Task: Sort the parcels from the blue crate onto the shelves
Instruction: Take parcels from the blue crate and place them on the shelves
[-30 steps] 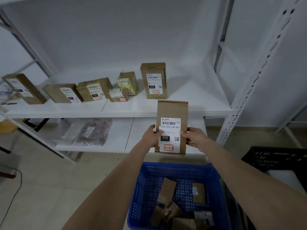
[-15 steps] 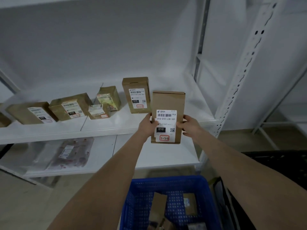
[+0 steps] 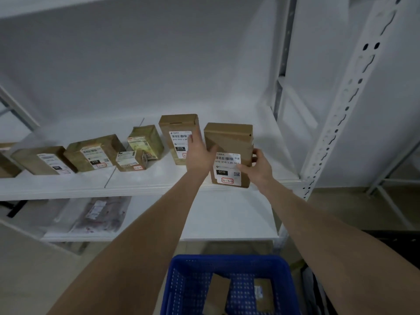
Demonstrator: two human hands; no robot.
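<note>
Parcel (image 3: 227, 142) under right hand (image 3: 259, 167) thumb reads "010 010 L30 551", "010". Upright parcel (image 3: 177, 123) behind left hand (image 3: 200, 155): "010 010 L30", "010". Low parcel (image 3: 95, 153) farther left: "010".

The upright parcel (image 3: 228, 139) is matt brown cardboard with a smooth white paper label (image 3: 227, 165), while the squat parcel (image 3: 146, 142) further left looks wrapped in glossy tape. The shelf (image 3: 159, 185) and its perforated upright (image 3: 341, 114) look like smooth white-painted metal. The crate (image 3: 181, 280) is blue perforated plastic, and the bagged parcel (image 3: 102, 214) is in shiny translucent film.
</note>
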